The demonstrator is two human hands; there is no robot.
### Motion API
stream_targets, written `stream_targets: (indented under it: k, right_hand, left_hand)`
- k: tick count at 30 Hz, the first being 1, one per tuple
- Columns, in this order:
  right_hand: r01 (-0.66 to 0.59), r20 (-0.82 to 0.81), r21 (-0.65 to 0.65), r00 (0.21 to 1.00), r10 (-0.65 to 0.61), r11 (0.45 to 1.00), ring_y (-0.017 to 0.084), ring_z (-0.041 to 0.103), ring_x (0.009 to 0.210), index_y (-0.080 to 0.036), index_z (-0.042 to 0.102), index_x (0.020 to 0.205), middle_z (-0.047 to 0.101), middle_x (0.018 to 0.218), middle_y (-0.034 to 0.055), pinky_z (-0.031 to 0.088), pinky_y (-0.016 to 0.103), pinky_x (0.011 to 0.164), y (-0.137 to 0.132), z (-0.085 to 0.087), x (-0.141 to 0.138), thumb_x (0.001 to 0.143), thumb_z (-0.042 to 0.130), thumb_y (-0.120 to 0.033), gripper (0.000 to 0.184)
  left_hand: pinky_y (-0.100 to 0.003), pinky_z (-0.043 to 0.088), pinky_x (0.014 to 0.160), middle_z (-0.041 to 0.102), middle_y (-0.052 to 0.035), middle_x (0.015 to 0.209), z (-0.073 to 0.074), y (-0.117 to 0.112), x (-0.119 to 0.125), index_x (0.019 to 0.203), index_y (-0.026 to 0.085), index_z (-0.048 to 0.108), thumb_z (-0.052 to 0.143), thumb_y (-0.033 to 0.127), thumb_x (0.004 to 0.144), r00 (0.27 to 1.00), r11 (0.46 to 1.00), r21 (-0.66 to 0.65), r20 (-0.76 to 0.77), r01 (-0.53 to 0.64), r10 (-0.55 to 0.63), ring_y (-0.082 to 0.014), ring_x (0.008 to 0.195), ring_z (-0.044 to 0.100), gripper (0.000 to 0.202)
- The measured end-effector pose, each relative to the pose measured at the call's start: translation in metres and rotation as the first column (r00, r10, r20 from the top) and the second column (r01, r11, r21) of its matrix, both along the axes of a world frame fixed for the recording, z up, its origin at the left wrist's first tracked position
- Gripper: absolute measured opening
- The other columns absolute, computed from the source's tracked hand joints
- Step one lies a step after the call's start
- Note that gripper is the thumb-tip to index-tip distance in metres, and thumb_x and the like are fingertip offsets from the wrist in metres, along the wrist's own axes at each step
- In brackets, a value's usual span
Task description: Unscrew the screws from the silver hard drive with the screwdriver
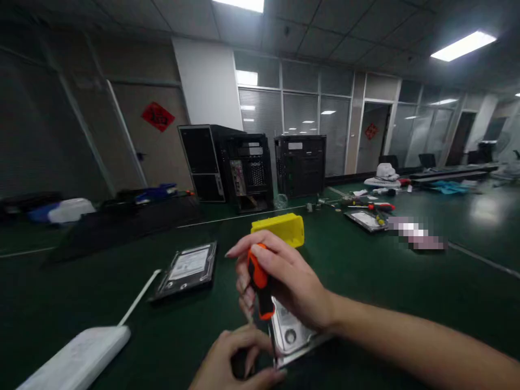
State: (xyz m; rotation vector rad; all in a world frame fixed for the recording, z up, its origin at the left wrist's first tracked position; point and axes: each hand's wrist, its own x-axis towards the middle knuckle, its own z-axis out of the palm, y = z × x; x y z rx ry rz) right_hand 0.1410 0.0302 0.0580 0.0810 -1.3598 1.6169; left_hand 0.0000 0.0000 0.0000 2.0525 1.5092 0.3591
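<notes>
My right hand is wrapped round the orange and black handle of a screwdriver, held nearly upright with its thin shaft pointing down. The tip reaches the near left corner of a silver hard drive, partly hidden under my right hand. My left hand is curled at that corner, thumb and forefinger closing in around the screwdriver's tip. What those fingers pinch, if anything, is too small to make out. Just beyond my right hand lies a yellow plastic bin. Another hard drive with a white label lies to the left.
A white power strip with its cable is at the front left. Black computer cases stand at the back. Farther right are another drive, a red-handled tool and small parts. A dark cloth or bag lies at left.
</notes>
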Motion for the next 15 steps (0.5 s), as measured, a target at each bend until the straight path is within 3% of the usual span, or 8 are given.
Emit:
stream_targets:
  k: [10, 15]
  right_hand:
    - [-0.022, -0.008, 0.014, 1.0, 0.022, 1.0, 0.008, 0.057, 0.061, -0.017, 0.05, 0.089, 0.058, 0.077, 0.0004, 0.048, 0.024, 0.061, -0.0026, 0.006, 0.0079, 0.085, 0.051, -0.021, 0.005]
    - [-0.06, 0.039, -0.008, 0.997, 0.06, 0.998, 0.006, 0.055, 0.052, -0.02, 0.048, 0.091, 0.058, 0.069, -0.0028, 0.044, 0.019, 0.051, -0.0071, 0.0035, 0.0079, 0.08, 0.059, -0.018, 0.015]
  left_hand:
    - [-0.032, 0.036, 0.08, 0.057, 0.0005, 0.071, 0.008, -0.0062, 0.0038, 0.081, 0.02, 0.07, 0.069, 0.042, 0.066, 0.998, 0.999, -0.049, 0.061, -0.021, 0.024, -0.0208, 0.078, 0.052, 0.027]
    - [-0.029, 0.037, 0.075, 0.057, -0.0007, 0.072, 0.0039, -0.0066, 0.0033, 0.084, 0.019, 0.071, 0.069, 0.043, 0.065, 0.996, 0.997, -0.055, 0.062, -0.054, 0.057, -0.0208, 0.078, 0.049, 0.031]
